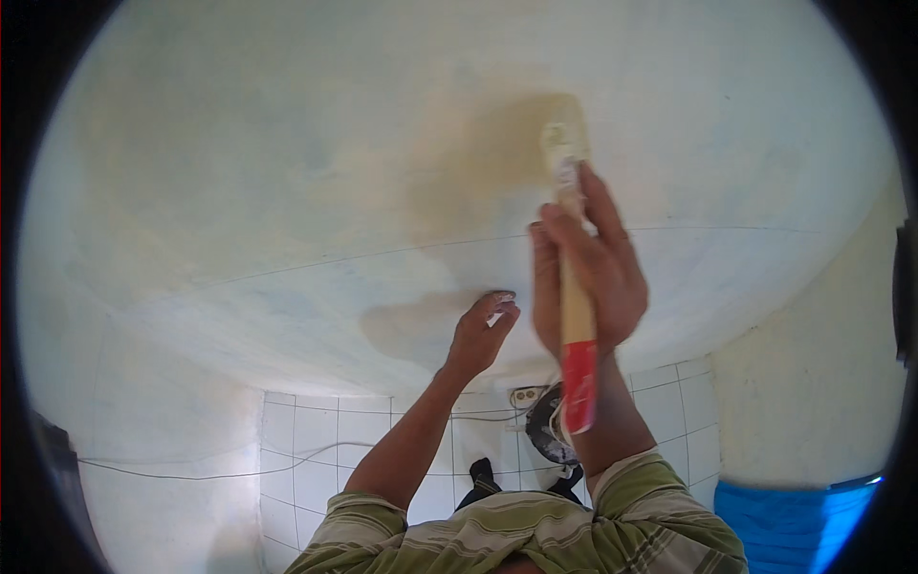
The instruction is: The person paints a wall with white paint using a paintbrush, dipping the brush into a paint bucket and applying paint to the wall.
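Observation:
My right hand [602, 258] is closed round the pale wooden handle of a paintbrush [577, 320], whose lower end is red. Its bristle end is coated in cream paint and lies against or very close to the pale wall [287, 163]; contact cannot be told for certain. A darker yellowish patch and shadow spread left of the bristles. Lower and to the left, my left hand [478, 337] is near the wall with its fingers curled. Between the fingertips is a small whitish thing [504, 304] with a dark edge, too small to name.
A thin line crosses the wall. Below is a white tiled floor [316, 421] with a dark bucket [547, 430] beneath my right forearm. A power socket [524, 394] and a cable [325, 448] are near the wall's foot. Blue material [770, 521] lies at lower right.

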{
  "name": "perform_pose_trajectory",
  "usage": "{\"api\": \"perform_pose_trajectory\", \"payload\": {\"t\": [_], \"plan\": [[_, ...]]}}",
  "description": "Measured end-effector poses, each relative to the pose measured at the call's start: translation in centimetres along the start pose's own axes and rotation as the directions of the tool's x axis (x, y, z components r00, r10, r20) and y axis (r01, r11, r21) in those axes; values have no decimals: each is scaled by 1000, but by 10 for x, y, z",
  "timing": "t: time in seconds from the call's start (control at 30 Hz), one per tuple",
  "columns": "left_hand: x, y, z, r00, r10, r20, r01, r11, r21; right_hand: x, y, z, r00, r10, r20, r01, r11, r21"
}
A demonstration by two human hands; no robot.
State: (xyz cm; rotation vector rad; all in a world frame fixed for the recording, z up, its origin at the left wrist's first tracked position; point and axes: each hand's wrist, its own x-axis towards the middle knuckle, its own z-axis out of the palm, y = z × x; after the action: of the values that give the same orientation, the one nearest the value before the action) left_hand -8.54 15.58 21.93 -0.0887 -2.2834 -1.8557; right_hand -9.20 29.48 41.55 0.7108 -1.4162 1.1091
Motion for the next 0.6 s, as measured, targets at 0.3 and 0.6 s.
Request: {"api": "perform_pose_trajectory", "payload": {"t": [0.3,0.6], "plan": [[-17,-21,-58,995,70,-68,-72,997,-26,-23,-93,124,988,-105,112,72,962,264],[-14,-46,-71,999,24,35,-27,995,100,-7,-48,105,993,66,97,-92,952,293]]}}
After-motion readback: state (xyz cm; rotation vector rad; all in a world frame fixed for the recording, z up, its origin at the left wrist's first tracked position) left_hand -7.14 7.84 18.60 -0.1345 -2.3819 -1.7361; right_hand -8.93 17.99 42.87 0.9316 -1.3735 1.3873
